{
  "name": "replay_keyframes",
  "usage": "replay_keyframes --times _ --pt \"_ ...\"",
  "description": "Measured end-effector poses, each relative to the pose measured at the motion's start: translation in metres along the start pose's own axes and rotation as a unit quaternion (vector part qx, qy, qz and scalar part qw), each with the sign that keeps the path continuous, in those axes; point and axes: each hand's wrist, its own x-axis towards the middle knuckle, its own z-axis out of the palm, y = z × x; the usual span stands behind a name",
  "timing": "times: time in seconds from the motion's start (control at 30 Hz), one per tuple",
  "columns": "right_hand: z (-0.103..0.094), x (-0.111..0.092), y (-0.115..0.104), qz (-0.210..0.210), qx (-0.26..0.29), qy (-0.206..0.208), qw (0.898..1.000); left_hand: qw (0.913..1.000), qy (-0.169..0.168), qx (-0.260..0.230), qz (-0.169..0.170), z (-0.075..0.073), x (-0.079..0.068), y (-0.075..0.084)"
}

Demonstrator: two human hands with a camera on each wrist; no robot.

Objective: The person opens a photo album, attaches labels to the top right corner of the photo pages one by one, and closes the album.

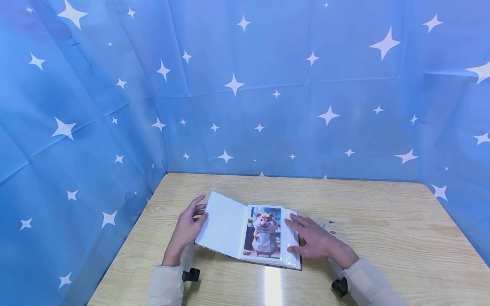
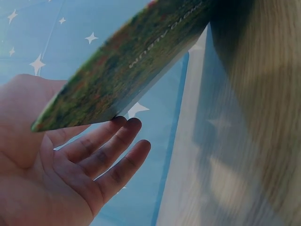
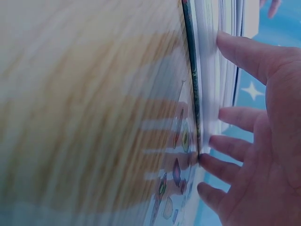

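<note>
A photo album [image 1: 226,225] lies spread on the table, its white inside cover tilted up at the left. On its right side, a clear pocket holds a picture of a hamster [image 1: 264,233] in an apron. My left hand [image 1: 189,225] is at the cover's outer edge, with loosely extended fingers. The cover's green patterned outside [image 2: 113,70] faces the left wrist camera and hides part of that hand. Across the pages' right margin rests my right hand [image 1: 315,238], fingers spread and fairly straight. Its fingertips touch the page stack [image 3: 225,61] in the right wrist view.
A transparent sheet with small gem-like printed shapes [image 3: 176,172] lies beside the album, partly under my right hand. Blue star-patterned cloth [image 1: 245,106] hangs behind the wooden table [image 1: 383,221] and along its sides. Light glares near the front.
</note>
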Motion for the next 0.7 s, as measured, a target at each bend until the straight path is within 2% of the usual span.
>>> replay_keyframes --times 0.3,0.7 --pt "0.001 -0.001 0.000 -0.001 -0.011 0.010 1.000 0.9998 0.000 0.014 -0.017 0.000 0.000 -0.007" --pt "0.000 0.000 0.000 0.001 -0.008 -0.001 1.000 0.9984 0.012 0.023 -0.049 0.005 0.001 -0.017"
